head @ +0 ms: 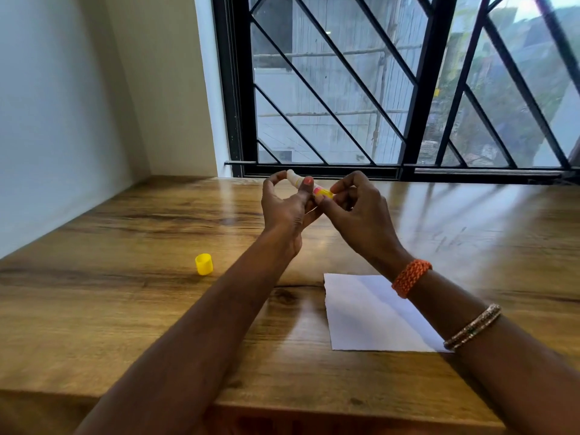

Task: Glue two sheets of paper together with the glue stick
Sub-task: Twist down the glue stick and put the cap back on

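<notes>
I hold the uncapped glue stick [295,178] above the far middle of the table, its white tip pointing up and left. My left hand [284,210] grips its barrel between thumb and fingers. My right hand [357,208] pinches the yellow base [326,193] at the stick's lower end. The yellow cap [204,264] lies alone on the wood to the left. White paper [370,315] lies flat near the front right, partly under my right forearm; I cannot tell whether it is one sheet or two.
The wooden table [125,309] runs to a white wall on the left and a black barred window [408,89] at the back. The front edge of the table is close below my forearms.
</notes>
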Demonstrator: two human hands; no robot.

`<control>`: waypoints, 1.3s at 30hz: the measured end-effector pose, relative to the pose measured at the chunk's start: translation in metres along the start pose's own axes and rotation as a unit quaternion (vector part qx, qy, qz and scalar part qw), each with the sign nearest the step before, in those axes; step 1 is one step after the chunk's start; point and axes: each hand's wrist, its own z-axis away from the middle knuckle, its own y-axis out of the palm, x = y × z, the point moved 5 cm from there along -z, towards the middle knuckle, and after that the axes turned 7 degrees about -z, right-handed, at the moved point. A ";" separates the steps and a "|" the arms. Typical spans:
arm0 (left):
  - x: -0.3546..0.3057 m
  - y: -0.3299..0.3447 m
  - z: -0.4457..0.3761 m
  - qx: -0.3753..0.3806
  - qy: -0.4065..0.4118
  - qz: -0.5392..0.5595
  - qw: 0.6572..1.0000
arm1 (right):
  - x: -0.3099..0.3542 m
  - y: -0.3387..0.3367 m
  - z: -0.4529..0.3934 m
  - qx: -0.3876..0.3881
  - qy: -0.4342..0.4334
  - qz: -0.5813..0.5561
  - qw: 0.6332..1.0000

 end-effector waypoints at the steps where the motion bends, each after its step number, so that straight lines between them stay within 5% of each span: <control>1: 0.001 -0.001 -0.001 -0.003 0.000 -0.004 1.000 | -0.004 0.000 0.000 0.012 0.052 -0.041 0.998; 4: 0.000 -0.004 -0.002 -0.012 0.008 -0.014 1.000 | -0.016 0.010 0.005 0.072 0.192 -0.199 0.958; 11: -0.002 0.000 -0.003 0.015 0.015 -0.023 1.000 | -0.019 0.008 0.003 0.049 0.222 -0.297 0.928; 16: 0.000 0.004 -0.001 0.013 0.025 -0.014 1.000 | -0.014 0.000 -0.001 -0.001 0.134 -0.167 0.977; 21: 0.002 0.000 -0.002 -0.006 0.025 -0.013 1.000 | -0.022 0.009 0.003 0.059 0.233 -0.208 0.948; 30: -0.001 -0.003 -0.002 -0.031 0.055 -0.050 0.997 | -0.017 0.005 0.002 0.061 0.192 -0.229 0.952; 39: -0.003 -0.002 0.003 -0.070 0.058 -0.053 0.994 | -0.002 0.003 0.002 0.046 0.039 0.009 0.998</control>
